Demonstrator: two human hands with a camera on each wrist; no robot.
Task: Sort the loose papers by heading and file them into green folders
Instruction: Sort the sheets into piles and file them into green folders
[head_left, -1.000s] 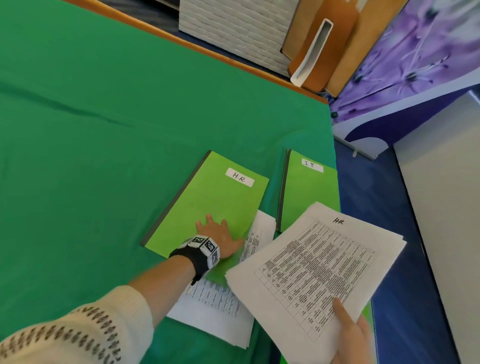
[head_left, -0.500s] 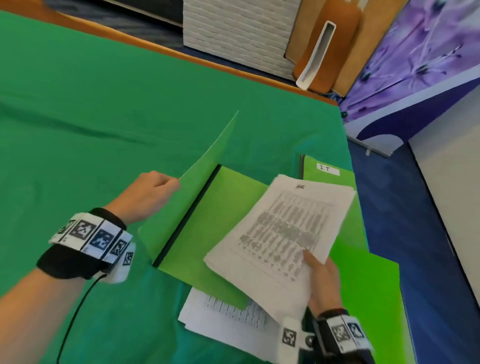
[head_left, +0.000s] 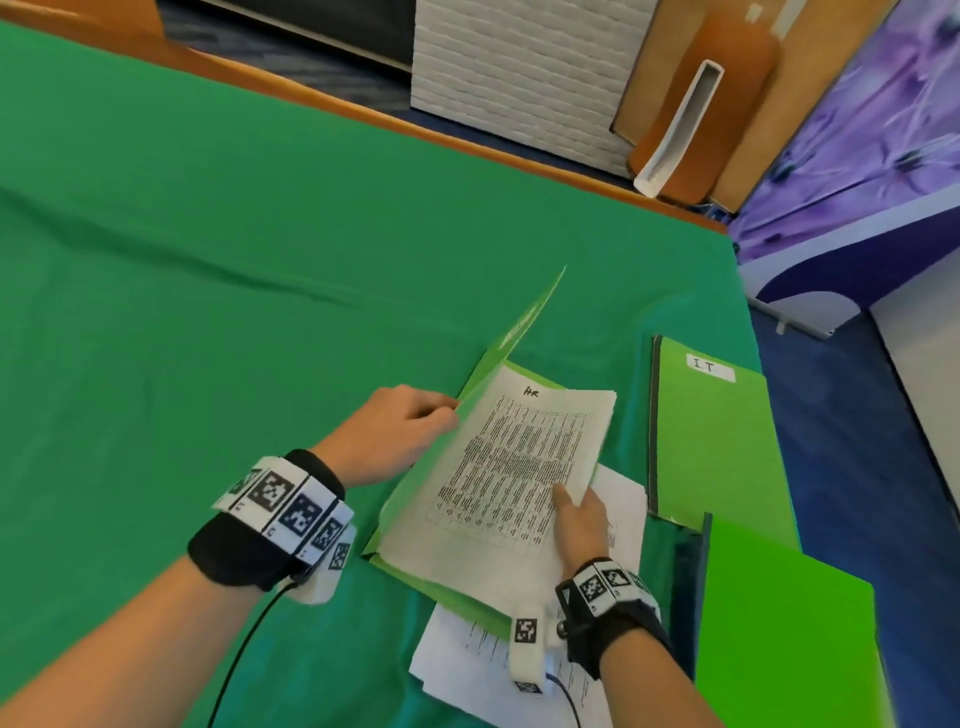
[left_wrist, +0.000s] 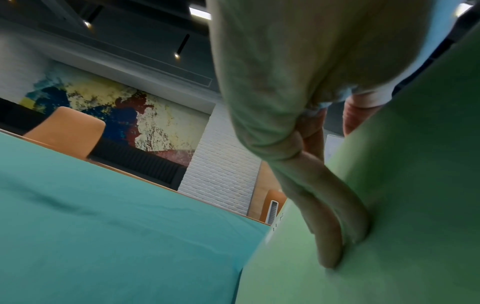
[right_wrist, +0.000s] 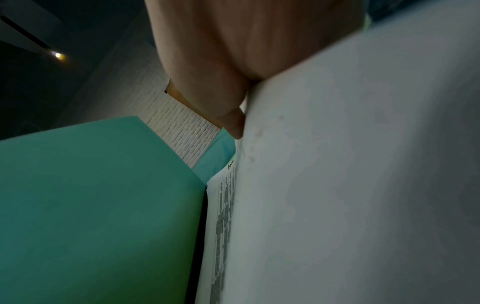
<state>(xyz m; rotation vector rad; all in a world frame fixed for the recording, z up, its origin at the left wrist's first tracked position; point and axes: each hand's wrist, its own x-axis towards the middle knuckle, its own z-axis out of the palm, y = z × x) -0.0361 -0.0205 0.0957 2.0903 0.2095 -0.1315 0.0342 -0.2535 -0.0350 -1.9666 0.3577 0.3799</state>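
Note:
My left hand (head_left: 400, 431) grips the raised front cover (head_left: 519, 330) of the HR green folder, holding it up and open; in the left wrist view its fingers (left_wrist: 330, 236) curl onto the cover (left_wrist: 402, 185). My right hand (head_left: 579, 519) holds a stack of papers headed "HR" (head_left: 509, 467) by its lower right edge, laid inside the open folder, thumb on top. The right wrist view shows the stack (right_wrist: 350, 185) against the thumb, beside the upright cover (right_wrist: 91, 205). More loose papers (head_left: 483, 660) lie under the folder's near end.
A shut green folder labelled "IT" (head_left: 711, 436) lies to the right, and another green folder (head_left: 784, 634) overlaps its near end at the table's right edge. The green cloth (head_left: 208, 260) stretches left and back. Beyond the far edge stand a white brick panel (head_left: 519, 67) and orange boards.
The left hand lifted the HR folder's cover and now holds it more upright, closer to the papers. The right hand carried the HR stack left and down into the open folder.

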